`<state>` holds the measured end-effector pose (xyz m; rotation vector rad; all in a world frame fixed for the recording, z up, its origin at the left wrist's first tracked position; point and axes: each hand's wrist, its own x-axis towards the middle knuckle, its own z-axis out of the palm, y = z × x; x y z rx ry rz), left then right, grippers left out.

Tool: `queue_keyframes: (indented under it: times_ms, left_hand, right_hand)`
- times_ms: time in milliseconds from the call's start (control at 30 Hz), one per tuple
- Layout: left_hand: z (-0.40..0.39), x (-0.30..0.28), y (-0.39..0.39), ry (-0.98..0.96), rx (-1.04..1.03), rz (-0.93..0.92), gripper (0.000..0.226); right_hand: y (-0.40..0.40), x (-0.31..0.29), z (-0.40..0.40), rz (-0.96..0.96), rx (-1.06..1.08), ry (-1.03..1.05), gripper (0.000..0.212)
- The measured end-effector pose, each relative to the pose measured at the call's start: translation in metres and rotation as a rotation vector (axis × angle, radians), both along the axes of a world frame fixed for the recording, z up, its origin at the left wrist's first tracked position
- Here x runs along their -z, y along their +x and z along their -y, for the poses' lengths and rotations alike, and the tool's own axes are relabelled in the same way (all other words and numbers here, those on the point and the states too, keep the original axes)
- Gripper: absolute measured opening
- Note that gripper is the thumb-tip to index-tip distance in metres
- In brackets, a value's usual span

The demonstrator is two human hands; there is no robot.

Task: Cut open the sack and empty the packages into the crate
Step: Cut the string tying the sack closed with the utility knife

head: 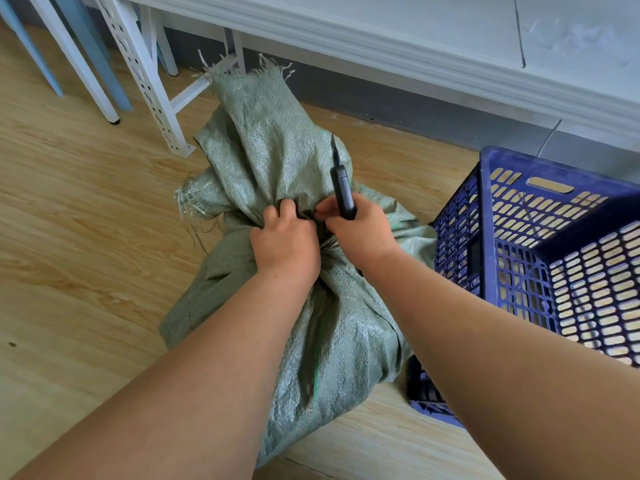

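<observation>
A grey-green woven sack (349, 327) lies on the wooden floor, bunched tight at a neck in the middle, with its frayed top flap (252, 98) spread beyond. My left hand (285, 239) clenches the gathered neck. My right hand (356, 228) presses against the same neck and holds a black utility knife (341, 188), blade pointing up and away. A blue perforated plastic crate (485, 216) stands just right of the sack. No packages are visible; the sack hides its contents.
White perforated metal shelf legs (149, 81) and pale blue legs (31, 50) stand at the back left. A white shelf edge (381, 46) and a grey wall base run across the back. Wooden floor (86, 220) stretches to the left.
</observation>
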<state>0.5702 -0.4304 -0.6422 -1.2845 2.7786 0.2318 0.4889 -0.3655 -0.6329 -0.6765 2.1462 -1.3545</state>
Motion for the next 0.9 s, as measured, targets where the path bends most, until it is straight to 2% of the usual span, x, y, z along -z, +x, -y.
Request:
queue_keyframes:
  times_ms: [300, 500, 667, 800, 900]
  left_hand:
    - [-0.009, 0.008, 0.002, -0.153, -0.008, -0.137, 0.023]
    - [-0.005, 0.014, 0.002, -0.143, 0.054, -0.073, 0.024]
    - [0.004, 0.012, 0.003, 0.068, 0.082, -0.054, 0.027]
    - [0.014, -0.003, 0.001, 0.36, 0.034, -0.018, 0.036]
    - [0.018, -0.012, 0.002, 0.592, -0.013, -0.222, 0.017]
  right_hand:
    - [0.002, 0.003, -0.007, -0.028, 0.008, 0.026, 0.031]
    - [0.003, 0.006, -0.006, 0.006, 0.008, 0.024, 0.03]
    - [0.002, 0.009, -0.008, 0.068, -0.047, 0.007, 0.03]
    - [-0.001, 0.013, -0.009, 0.13, -0.098, 0.006, 0.038]
    - [-0.008, 0.01, -0.007, 0.184, -0.091, -0.02, 0.04]
